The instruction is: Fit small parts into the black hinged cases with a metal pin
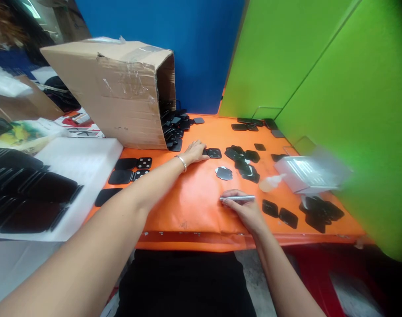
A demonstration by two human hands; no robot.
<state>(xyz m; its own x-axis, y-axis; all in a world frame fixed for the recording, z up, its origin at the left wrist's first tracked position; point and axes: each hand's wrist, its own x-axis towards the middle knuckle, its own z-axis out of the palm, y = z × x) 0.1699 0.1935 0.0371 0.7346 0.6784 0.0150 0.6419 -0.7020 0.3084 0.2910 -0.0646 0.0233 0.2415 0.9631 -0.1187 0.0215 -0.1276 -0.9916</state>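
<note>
My left hand [196,152] reaches far across the orange table [188,207], its fingers curled on a small black square part [214,152] with round holes. My right hand [242,207] rests near the table's front edge, fingers closed around a thin silver tool [237,198] lying sideways. A grey shiny plate [224,173] lies between the two hands. More black square parts [243,163] are scattered just right of the left hand.
A cardboard box [122,88] lies on its side at the back left, black parts spilling from its mouth. A white foam tray [75,163] with black pieces sits left. A small white box [303,174] stands right, beside green walls.
</note>
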